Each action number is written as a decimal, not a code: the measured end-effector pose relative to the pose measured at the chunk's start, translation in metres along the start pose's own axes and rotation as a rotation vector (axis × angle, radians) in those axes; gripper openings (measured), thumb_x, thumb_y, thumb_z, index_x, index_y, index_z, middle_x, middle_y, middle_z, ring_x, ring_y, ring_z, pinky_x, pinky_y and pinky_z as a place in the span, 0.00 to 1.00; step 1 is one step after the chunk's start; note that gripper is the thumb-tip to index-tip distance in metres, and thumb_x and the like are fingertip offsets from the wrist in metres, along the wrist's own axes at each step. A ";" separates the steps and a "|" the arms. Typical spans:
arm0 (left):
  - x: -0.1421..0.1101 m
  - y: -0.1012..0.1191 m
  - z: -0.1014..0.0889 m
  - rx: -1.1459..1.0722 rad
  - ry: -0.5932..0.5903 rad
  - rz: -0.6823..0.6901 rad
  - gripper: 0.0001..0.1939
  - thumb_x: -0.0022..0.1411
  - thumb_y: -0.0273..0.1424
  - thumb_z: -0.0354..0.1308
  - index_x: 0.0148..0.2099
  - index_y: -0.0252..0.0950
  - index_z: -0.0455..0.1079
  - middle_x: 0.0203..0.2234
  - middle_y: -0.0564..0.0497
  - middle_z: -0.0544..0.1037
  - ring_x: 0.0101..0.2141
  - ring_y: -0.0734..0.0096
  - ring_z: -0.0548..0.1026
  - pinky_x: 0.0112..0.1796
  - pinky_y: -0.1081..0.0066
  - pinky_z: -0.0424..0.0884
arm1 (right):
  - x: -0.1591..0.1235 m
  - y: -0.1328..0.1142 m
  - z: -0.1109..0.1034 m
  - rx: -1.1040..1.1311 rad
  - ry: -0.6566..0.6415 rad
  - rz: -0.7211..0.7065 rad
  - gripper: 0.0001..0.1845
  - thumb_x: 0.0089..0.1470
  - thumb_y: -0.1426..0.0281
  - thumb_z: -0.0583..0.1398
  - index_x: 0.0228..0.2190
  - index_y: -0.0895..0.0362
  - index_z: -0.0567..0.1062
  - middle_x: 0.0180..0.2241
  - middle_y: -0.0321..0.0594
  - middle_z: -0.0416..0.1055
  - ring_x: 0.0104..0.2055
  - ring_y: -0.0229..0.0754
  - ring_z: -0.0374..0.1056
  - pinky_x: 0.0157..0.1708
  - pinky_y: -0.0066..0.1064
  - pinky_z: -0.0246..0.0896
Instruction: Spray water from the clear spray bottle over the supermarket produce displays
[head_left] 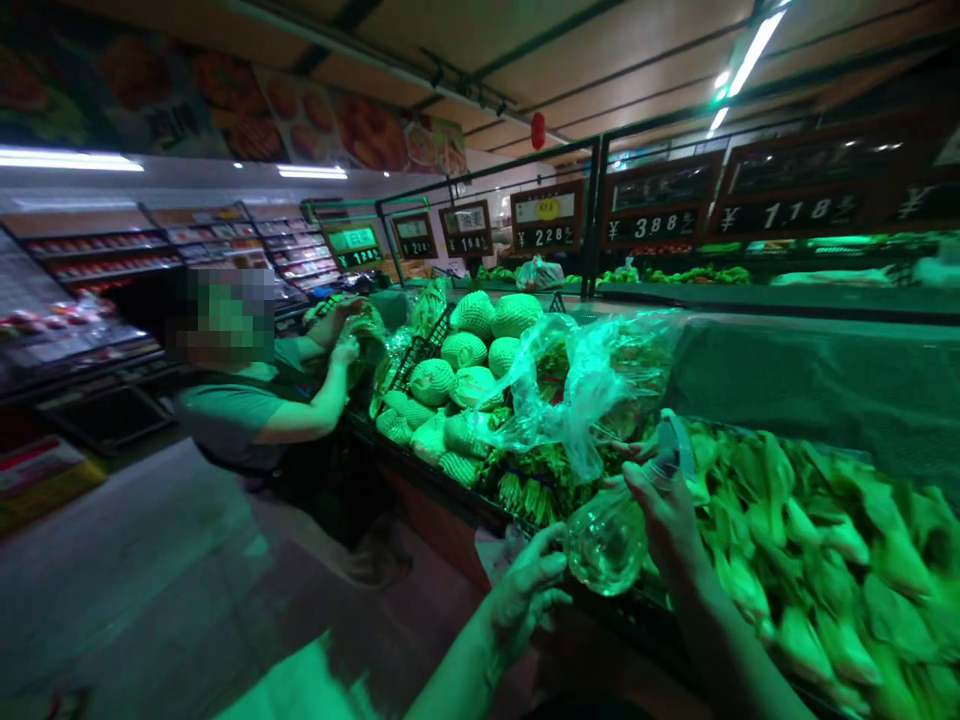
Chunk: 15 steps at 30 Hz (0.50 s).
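My right hand (664, 510) is closed around the neck of a clear spray bottle (606, 548) with a grey top. The bottle is tilted, its rounded base toward my left hand (525, 595). That left hand is open beside the base, its fingers loosely curved and apart; whether a fingertip touches the plastic I cannot tell. Behind the bottle lie bundled leafy greens (525, 490) and a crumpled clear plastic bag (574, 385). Rows of bok choy (795, 540) fill the display to the right of my right hand.
Melon-like produce in foam nets (465, 350) is piled farther along the stand. On the left, a co-worker (255, 410) handles bagged greens at the same stand. Price signs (660, 220) hang from a rail above. The tiled floor (172, 590) spreads at lower left.
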<state>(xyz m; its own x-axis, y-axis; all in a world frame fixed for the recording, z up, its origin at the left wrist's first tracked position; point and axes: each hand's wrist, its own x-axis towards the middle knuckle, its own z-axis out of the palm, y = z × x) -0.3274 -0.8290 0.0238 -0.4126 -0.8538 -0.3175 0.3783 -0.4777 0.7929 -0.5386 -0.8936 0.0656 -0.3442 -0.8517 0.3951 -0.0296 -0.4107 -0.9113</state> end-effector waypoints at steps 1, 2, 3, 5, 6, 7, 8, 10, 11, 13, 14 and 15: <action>0.006 0.009 -0.003 0.021 0.011 0.004 0.41 0.54 0.42 0.71 0.68 0.39 0.67 0.58 0.42 0.77 0.56 0.56 0.72 0.44 0.68 0.67 | 0.008 0.000 0.008 0.000 0.007 0.008 0.24 0.55 0.52 0.67 0.48 0.53 0.78 0.40 0.46 0.81 0.31 0.49 0.78 0.31 0.39 0.76; 0.010 0.017 -0.006 0.030 0.023 0.008 0.43 0.52 0.43 0.72 0.68 0.39 0.66 0.59 0.42 0.76 0.57 0.54 0.72 0.45 0.67 0.67 | 0.015 0.000 0.016 0.006 0.008 0.017 0.25 0.54 0.51 0.68 0.47 0.54 0.78 0.42 0.48 0.81 0.32 0.50 0.78 0.32 0.40 0.77; 0.013 0.024 -0.011 0.023 0.023 0.014 0.45 0.52 0.44 0.72 0.69 0.39 0.66 0.60 0.41 0.76 0.57 0.53 0.71 0.45 0.67 0.67 | 0.021 0.000 0.026 0.015 0.001 0.022 0.25 0.53 0.51 0.68 0.46 0.54 0.78 0.45 0.49 0.80 0.34 0.51 0.79 0.33 0.41 0.77; 0.014 0.035 -0.022 0.003 0.013 0.042 0.44 0.52 0.44 0.71 0.69 0.40 0.65 0.59 0.41 0.76 0.58 0.52 0.71 0.46 0.66 0.66 | 0.030 0.000 0.046 0.023 -0.034 0.014 0.26 0.53 0.50 0.68 0.46 0.54 0.77 0.50 0.51 0.79 0.38 0.53 0.80 0.35 0.43 0.78; 0.012 0.038 -0.028 -0.012 0.010 0.061 0.43 0.52 0.43 0.71 0.69 0.40 0.66 0.59 0.42 0.76 0.58 0.52 0.71 0.46 0.66 0.66 | 0.033 0.000 0.056 0.019 -0.063 0.013 0.26 0.53 0.50 0.68 0.47 0.54 0.77 0.51 0.52 0.79 0.40 0.54 0.80 0.36 0.44 0.78; 0.011 0.041 -0.035 -0.030 0.010 0.081 0.41 0.53 0.42 0.70 0.68 0.41 0.67 0.59 0.42 0.76 0.58 0.53 0.71 0.46 0.67 0.66 | 0.034 0.000 0.065 0.012 -0.095 0.013 0.27 0.53 0.50 0.68 0.47 0.54 0.77 0.51 0.52 0.79 0.40 0.54 0.79 0.38 0.45 0.78; 0.008 0.043 -0.041 -0.049 0.011 0.099 0.40 0.54 0.41 0.70 0.67 0.41 0.68 0.59 0.43 0.77 0.56 0.55 0.72 0.46 0.67 0.67 | 0.036 0.001 0.074 0.001 -0.123 0.010 0.26 0.54 0.51 0.67 0.48 0.54 0.78 0.50 0.51 0.79 0.41 0.54 0.79 0.40 0.46 0.78; 0.005 0.047 -0.055 -0.091 0.004 0.126 0.37 0.56 0.40 0.68 0.67 0.41 0.68 0.59 0.43 0.77 0.53 0.57 0.74 0.46 0.66 0.68 | 0.038 0.003 0.089 -0.030 -0.159 -0.011 0.24 0.55 0.51 0.67 0.47 0.53 0.78 0.49 0.49 0.79 0.43 0.54 0.78 0.46 0.48 0.76; 0.006 0.049 -0.061 -0.110 -0.009 0.139 0.36 0.57 0.40 0.68 0.67 0.41 0.68 0.59 0.42 0.76 0.53 0.57 0.75 0.47 0.65 0.68 | 0.039 0.004 0.096 -0.043 -0.165 -0.026 0.23 0.55 0.52 0.66 0.46 0.53 0.78 0.48 0.48 0.80 0.43 0.54 0.78 0.49 0.48 0.75; 0.009 0.054 -0.074 -0.137 -0.045 0.163 0.36 0.59 0.39 0.66 0.68 0.41 0.67 0.60 0.41 0.76 0.53 0.55 0.75 0.48 0.64 0.69 | 0.041 0.006 0.107 -0.054 -0.156 -0.051 0.21 0.55 0.52 0.66 0.45 0.52 0.79 0.47 0.47 0.80 0.43 0.53 0.78 0.49 0.48 0.75; 0.012 0.057 -0.081 -0.147 -0.065 0.169 0.36 0.59 0.38 0.66 0.68 0.41 0.67 0.61 0.41 0.75 0.54 0.55 0.75 0.48 0.65 0.69 | 0.042 0.007 0.112 -0.051 -0.144 -0.052 0.21 0.55 0.52 0.66 0.45 0.52 0.78 0.47 0.47 0.80 0.42 0.52 0.78 0.47 0.47 0.76; 0.016 0.060 -0.087 -0.150 -0.085 0.168 0.36 0.59 0.37 0.66 0.69 0.41 0.66 0.60 0.40 0.76 0.55 0.54 0.75 0.47 0.65 0.69 | 0.043 0.007 0.116 -0.050 -0.128 -0.051 0.20 0.56 0.53 0.66 0.44 0.52 0.78 0.48 0.47 0.80 0.42 0.52 0.78 0.45 0.47 0.76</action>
<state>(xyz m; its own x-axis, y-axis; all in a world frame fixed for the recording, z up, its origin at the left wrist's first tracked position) -0.2390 -0.8894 0.0214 -0.3989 -0.9066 -0.1375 0.5638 -0.3607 0.7430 -0.4447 -0.9707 0.0894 -0.2189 -0.8661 0.4494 -0.0912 -0.4404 -0.8931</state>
